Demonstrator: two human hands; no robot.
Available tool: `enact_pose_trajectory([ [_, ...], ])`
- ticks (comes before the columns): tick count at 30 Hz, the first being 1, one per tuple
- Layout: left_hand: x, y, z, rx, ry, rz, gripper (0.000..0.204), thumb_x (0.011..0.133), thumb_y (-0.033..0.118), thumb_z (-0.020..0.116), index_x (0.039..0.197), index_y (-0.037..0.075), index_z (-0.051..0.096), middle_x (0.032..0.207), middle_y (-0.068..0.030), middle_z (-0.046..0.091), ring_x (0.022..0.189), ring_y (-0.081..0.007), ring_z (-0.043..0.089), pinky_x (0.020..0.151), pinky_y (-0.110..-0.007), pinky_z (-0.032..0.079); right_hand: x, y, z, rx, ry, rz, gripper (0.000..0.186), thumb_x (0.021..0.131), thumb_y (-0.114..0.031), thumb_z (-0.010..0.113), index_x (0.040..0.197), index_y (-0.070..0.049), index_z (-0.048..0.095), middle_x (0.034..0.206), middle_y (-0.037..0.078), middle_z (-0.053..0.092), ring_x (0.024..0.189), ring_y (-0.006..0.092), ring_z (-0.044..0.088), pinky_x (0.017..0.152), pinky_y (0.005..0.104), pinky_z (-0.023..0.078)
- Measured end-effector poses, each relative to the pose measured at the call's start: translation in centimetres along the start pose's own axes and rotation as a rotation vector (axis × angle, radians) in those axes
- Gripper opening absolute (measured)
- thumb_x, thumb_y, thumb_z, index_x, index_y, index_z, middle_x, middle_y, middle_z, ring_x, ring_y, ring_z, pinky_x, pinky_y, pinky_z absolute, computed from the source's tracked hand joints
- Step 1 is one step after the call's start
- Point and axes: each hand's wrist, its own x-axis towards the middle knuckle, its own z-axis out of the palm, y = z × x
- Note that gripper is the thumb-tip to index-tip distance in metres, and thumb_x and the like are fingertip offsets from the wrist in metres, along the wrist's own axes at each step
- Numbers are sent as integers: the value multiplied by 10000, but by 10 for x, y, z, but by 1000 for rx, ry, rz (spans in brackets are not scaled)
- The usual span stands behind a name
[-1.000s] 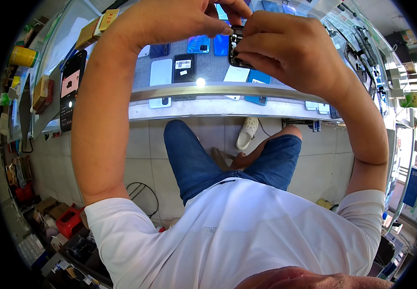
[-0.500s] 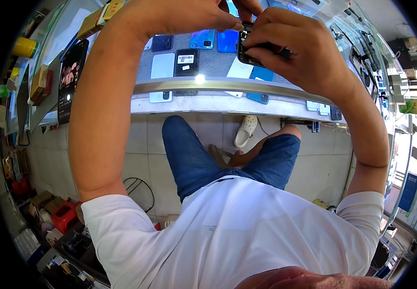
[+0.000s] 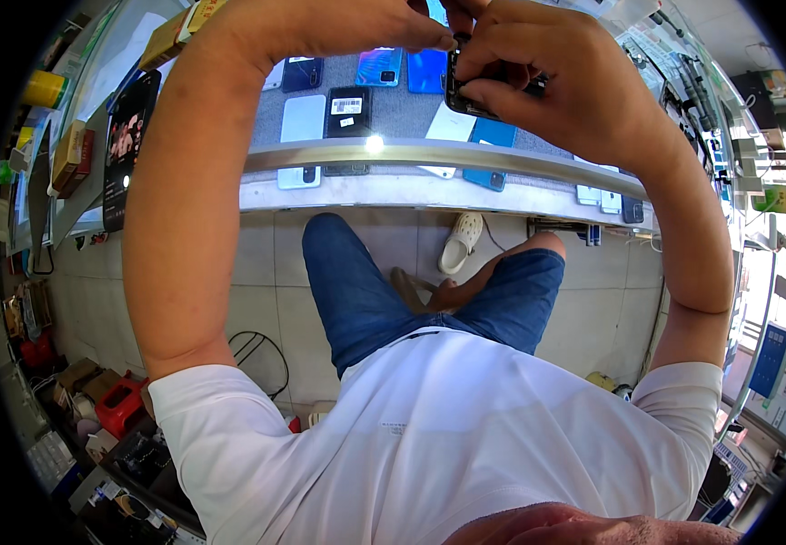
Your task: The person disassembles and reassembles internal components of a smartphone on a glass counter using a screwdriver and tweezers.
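Note:
Over the glass counter, a dark opened phone (image 3: 459,89) with its inner parts showing is held between my two hands. My right hand (image 3: 561,77) is closed around it, thumb and bent fingers pressing on its frame and inside. At its upper end my left hand (image 3: 415,23) pinches with thumb and fingertips; this hand is partly cut off by the top edge, and anything small between the fingertips is hidden. Below, under the glass, lie several phones, among them a white phone (image 3: 302,118), a black phone with a label (image 3: 348,113) and a blue phone (image 3: 493,134).
A metal rail (image 3: 393,151) runs along the counter's front edge. Left of my left forearm, a phone with a lit screen (image 3: 129,136) stands near small boxes (image 3: 70,154) and a yellow roll (image 3: 45,88). Tools (image 3: 697,86) lie at the right.
The view has shifted slightly, so the counter sits a little higher and further left. Both hands stay at the opened phone; the right fingers have moved slightly on it.

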Motion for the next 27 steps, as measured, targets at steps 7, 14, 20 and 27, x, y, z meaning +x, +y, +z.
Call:
enact_pose_trajectory([
  [7,1,7,-3,-8,-24,-20,336,917,38,767,1250,-9,764,1019,-70,794,793,-110,660,754,-292,552,-2,1,6,10,52,-36,132,851,-13,809,963,-31,741,930,140,705,848,358,715,744,423,588],
  [14,6,4,3,62,8,-39,329,913,49,771,1239,-1,768,1006,-68,789,796,-110,655,762,-293,551,0,3,2,18,25,-93,134,859,-8,806,973,-27,737,940,148,702,845,360,717,740,418,587],
  [20,-1,9,2,29,9,20,295,914,49,765,1206,9,777,975,-51,780,785,-104,640,752,-288,538,5,4,-5,-38,-85,-99,149,859,-35,814,982,-33,729,947,145,704,840,360,721,743,417,592],
  [27,3,-7,3,-21,-6,25,284,910,48,757,1190,9,779,971,-49,781,776,-108,639,750,-293,539,8,-10,-9,-110,-118,-39,115,878,-41,786,965,-39,712,926,130,694,829,355,722,725,430,588],
])
